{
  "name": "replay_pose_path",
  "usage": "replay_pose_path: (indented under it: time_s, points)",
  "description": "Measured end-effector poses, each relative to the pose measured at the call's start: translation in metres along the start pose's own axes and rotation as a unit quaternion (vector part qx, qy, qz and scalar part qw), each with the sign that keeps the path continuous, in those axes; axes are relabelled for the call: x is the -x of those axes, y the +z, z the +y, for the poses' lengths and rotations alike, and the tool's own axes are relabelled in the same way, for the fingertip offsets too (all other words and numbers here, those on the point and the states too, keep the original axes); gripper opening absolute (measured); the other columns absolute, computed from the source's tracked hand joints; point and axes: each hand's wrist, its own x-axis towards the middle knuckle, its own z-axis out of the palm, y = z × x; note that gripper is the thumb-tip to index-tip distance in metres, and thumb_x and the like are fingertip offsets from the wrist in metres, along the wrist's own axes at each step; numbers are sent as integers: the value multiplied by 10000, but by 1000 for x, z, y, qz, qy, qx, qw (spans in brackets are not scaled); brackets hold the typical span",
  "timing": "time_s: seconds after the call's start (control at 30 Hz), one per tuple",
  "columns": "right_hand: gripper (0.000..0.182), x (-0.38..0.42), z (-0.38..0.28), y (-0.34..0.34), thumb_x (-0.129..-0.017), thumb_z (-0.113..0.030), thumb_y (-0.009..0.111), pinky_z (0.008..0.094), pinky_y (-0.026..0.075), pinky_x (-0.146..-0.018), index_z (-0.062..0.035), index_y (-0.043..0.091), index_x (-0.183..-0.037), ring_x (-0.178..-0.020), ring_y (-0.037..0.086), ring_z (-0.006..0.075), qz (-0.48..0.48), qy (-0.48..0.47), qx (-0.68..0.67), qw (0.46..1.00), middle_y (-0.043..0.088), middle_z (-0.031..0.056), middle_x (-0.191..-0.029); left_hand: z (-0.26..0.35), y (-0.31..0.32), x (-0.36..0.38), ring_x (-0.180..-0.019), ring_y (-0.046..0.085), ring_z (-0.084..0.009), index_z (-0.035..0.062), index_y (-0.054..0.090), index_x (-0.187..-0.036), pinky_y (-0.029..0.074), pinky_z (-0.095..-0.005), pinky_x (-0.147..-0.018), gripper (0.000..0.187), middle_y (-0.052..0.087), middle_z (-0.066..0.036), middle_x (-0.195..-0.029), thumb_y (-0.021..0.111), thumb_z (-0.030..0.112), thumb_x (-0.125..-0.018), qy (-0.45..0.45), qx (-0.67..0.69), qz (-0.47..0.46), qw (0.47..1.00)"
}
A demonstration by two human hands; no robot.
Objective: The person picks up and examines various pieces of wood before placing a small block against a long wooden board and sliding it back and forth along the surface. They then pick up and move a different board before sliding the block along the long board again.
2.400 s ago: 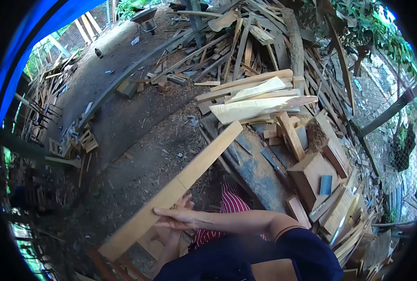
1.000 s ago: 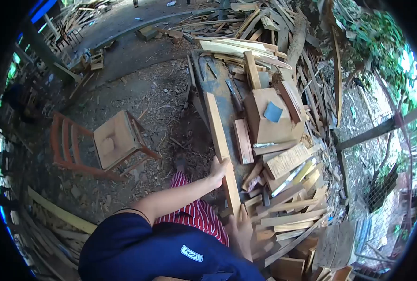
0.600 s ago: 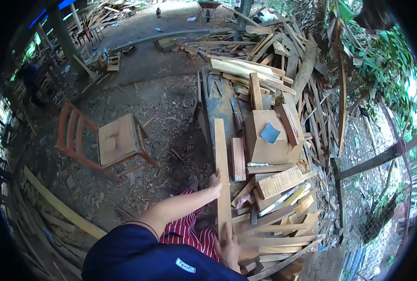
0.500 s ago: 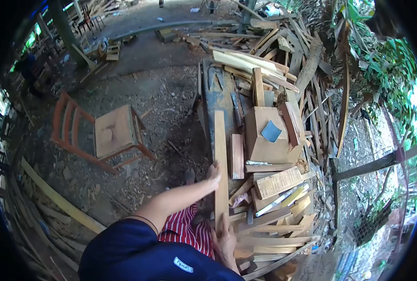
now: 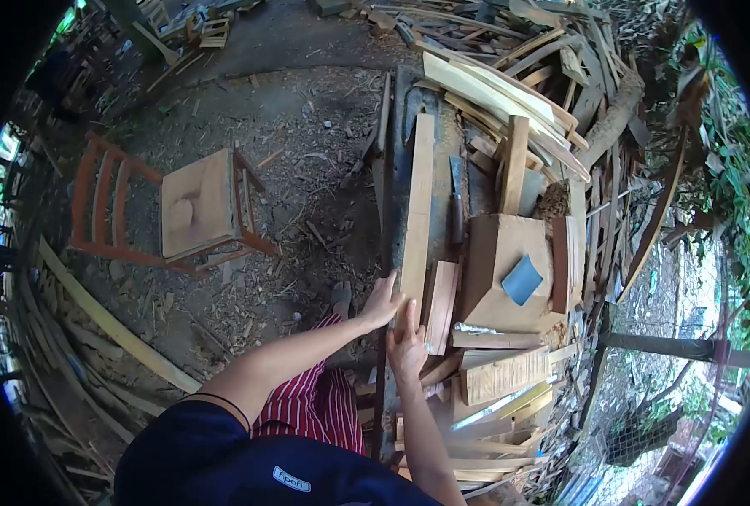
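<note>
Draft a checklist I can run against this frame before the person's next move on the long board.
1. Both hands at the board: ok; left hand and right hand meet near its closer end.
2. Grip firm on the long board: cannot tell.
3. Board flat on the bench: cannot tell; it extends over it.
4. Space beside the board free: not ok; a reddish block lies close on its right.
5. Chair away from the board: ok, on the ground to the left.
</note>
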Motion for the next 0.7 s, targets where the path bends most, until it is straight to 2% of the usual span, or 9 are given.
replay_pose_path:
  time_s: [0.07,0.13,0.2,0.23,0.37,0.43,0.53,0.6,0.7]
  points:
    - [841,-16,-1,3,-819,-262,668,476,542,-568,-268,242,-1544,-638,640,370,11,-7,-10,1000,553,184,-876,-19,3,7,-1244,457,-367,4,319,-1454,387,-419,-1041,618,448,-254,-1325,558,281,-957,-4,-14,-8,1000]
    - [848,-21,-2,0,-807,-235,679,510,532,-625,-270,254,-1540,-685,629,420,-16,23,-1,1000,544,199,-892,-22,-1,14,-1208,488,-363,5,334,-1442,413,-417,-1012,601,461,-251,-1309,564,274,-956,-8,-28,-21,999]
    - [851,-17,-2,-1,-804,-226,686,506,528,-636,-271,258,-1539,-710,625,407,-34,44,14,998,542,199,-897,-25,-4,27,-1118,535,-399,-21,360,-1411,434,-435,-974,577,496,-269,-1211,567,233,-937,-40,18,-43,998]
    - [854,-10,-5,-1,-802,-219,687,508,526,-648,-265,258,-1539,-732,627,401,-49,54,10,997,538,196,-896,-34,-3,33,-1088,557,-386,-15,393,-1392,452,-429,-946,538,515,-269,-1197,563,232,-945,3,-19,-25,999]
    - [854,49,5,14,-804,-228,673,516,537,-662,-247,247,-1543,-758,637,430,-54,28,-67,996,560,235,-956,-52,-6,58,-970,621,-278,11,407,-1395,500,-369,-846,497,609,-172,-1065,555,237,-978,9,-40,-18,999]
    - [839,65,5,13,-809,-253,654,526,545,-660,-256,248,-1542,-786,640,474,-43,19,-141,989,590,297,-1026,-53,-11,75,-877,634,-206,12,428,-1380,509,-333,-780,445,629,-123,-1012,525,232,-1005,-74,35,-43,996]
    - [850,49,8,6,-803,-251,652,537,536,-709,-283,235,-1543,-827,635,488,-48,28,-162,985,603,310,-994,-54,-11,102,-806,635,-147,24,440,-1373,507,-298,-728,413,634,-87,-994,506,227,-1020,-132,96,-29,986]
    - [904,28,13,-2,-784,-261,663,539,524,-785,-343,183,-1546,-879,633,486,-77,40,-159,983,614,294,-941,-45,-13,120,-799,637,-142,33,443,-1372,508,-294,-728,409,638,-82,-990,514,222,-1016,-138,72,-38,987]
    - [940,25,28,-1,-772,-288,670,526,539,-776,-376,146,-1547,-837,650,461,-93,50,-86,991,612,291,-930,-36,-12,134,-792,635,-139,46,457,-1367,506,-289,-723,388,637,-74,-986,509,205,-1017,-99,54,-88,990]
